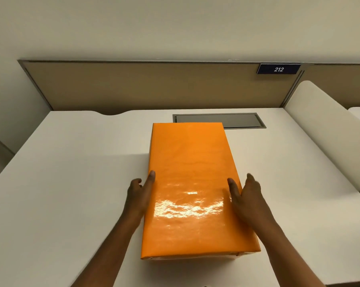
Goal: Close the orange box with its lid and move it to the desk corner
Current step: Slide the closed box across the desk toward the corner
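The orange box stands lengthwise in the middle of the white desk, its glossy orange lid sitting flat on top and covering it. My left hand presses against the box's left side, thumb lying on the lid's edge. My right hand grips the right side, thumb resting on the lid. The box's body is mostly hidden under the lid; only a thin strip shows at the near edge.
A grey cable hatch is set into the desk just behind the box. A tan partition with a "212" label closes the back. A white rounded divider bounds the right side.
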